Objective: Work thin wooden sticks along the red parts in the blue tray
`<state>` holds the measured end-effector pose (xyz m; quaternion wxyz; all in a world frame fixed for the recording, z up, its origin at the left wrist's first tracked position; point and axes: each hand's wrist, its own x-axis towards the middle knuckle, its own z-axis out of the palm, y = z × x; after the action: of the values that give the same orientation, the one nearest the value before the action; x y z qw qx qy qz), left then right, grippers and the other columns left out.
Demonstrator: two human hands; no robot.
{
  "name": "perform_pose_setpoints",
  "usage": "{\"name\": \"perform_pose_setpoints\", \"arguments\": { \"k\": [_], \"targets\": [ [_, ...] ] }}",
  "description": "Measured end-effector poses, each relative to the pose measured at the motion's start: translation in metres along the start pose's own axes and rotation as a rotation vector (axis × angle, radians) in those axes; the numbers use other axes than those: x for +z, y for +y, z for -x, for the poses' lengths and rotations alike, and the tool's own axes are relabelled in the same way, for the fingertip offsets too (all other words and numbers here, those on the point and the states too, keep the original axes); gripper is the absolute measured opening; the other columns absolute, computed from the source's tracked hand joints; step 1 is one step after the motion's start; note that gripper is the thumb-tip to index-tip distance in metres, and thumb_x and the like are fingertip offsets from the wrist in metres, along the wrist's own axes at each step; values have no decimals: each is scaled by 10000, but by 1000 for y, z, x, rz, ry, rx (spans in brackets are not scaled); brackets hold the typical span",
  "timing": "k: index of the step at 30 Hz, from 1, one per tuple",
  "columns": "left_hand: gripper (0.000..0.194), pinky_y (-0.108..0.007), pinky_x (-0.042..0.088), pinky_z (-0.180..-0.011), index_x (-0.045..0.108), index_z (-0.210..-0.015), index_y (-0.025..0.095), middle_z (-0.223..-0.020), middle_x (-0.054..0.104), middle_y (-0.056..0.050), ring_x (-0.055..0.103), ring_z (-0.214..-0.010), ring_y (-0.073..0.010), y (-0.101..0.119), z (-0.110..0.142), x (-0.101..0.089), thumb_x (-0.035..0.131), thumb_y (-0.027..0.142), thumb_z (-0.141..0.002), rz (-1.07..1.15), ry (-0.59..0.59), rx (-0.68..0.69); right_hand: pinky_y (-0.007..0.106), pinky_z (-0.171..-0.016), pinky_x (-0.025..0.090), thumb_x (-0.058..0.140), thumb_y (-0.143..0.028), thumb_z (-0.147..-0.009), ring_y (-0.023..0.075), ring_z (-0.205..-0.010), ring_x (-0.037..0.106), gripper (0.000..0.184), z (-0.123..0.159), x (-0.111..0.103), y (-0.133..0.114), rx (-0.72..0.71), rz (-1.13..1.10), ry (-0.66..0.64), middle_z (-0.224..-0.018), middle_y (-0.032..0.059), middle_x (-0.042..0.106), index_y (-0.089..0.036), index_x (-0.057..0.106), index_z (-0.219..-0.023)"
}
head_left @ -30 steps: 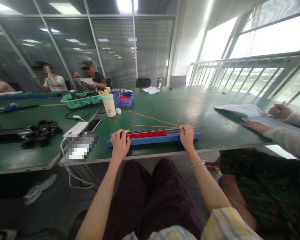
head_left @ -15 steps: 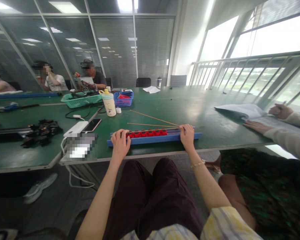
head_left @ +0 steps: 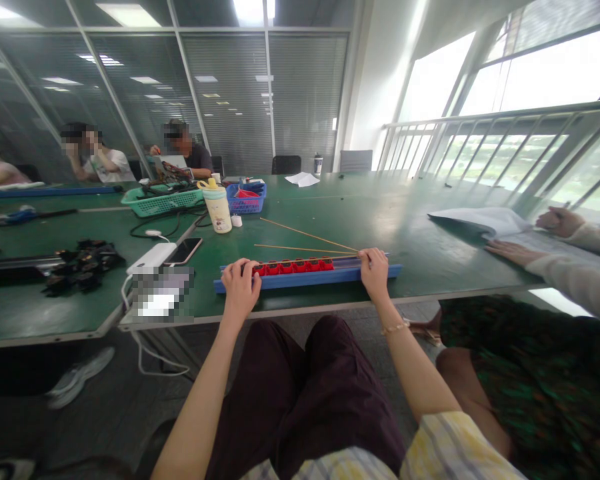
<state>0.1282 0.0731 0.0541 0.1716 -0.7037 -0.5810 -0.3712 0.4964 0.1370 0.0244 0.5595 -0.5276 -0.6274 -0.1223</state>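
A long blue channel-shaped rail (head_left: 305, 282) lies along the table's front edge, with a row of red block-like parts (head_left: 300, 267) inside it. My left hand (head_left: 242, 285) is closed over the rail's left end, its fingers bent across the top beside the leftmost red part. Over the right end, my right hand (head_left: 375, 272) grips the rail with curled fingers. Two thin wooden sticks (head_left: 305, 235) lie behind the rail and converge by my right fingertips; whether those fingers touch them I cannot tell.
Left of the rail are a phone (head_left: 185, 251), a white power bank (head_left: 153, 257) and cables. Behind stand a cream bottle (head_left: 217, 208), a green basket (head_left: 163, 204) and a blue basket (head_left: 247, 203). At right, another person's hands (head_left: 513, 252) rest by papers (head_left: 480, 219).
Both my hands, the rail and the sticks stay in place. At the back left, a seated person's arm has risen towards the head.
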Motion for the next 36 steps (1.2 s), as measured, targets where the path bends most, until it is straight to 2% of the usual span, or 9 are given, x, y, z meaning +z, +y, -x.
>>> {"name": "perform_pose_setpoints", "arguments": {
  "k": [12, 20, 28, 36],
  "targets": [
    [277, -474, 364, -1010, 629, -1132, 205, -1265, 566, -130, 408, -1178, -307, 0, -1, 0, 448, 310, -950, 22, 2, 9, 365, -832, 374, 411, -365, -997, 232, -850, 555, 323, 0, -1, 0, 12, 6, -17, -824, 69, 657, -222, 599, -777],
    [256, -475, 370, -998, 639, -1098, 209, -1266, 572, -127, 421, -1179, -311, -1, 0, 0, 459, 310, -947, 2, 8, 9, 363, -810, 401, 425, -414, -995, 226, -823, 568, 344, -1, -5, -5, 11, -67, 11, -802, 61, 666, -226, 602, -769],
    [259, -468, 372, -999, 635, -1107, 211, -1256, 581, -121, 427, -1184, -310, 0, 0, -1, 457, 315, -950, -23, 1, 7, 373, -856, 429, 418, -446, -996, 233, -866, 580, 345, -1, -7, -6, 77, -94, 128, -839, 74, 672, -224, 591, -796],
    [265, -468, 372, -1002, 631, -1121, 210, -1265, 572, -121, 422, -1192, -314, 0, 0, 0, 458, 317, -951, -18, 0, 1, 365, -822, 425, 404, -444, -999, 234, -848, 560, 357, -1, -7, -4, 114, -102, 147, -802, 71, 630, -225, 567, -769]
  ]
}}
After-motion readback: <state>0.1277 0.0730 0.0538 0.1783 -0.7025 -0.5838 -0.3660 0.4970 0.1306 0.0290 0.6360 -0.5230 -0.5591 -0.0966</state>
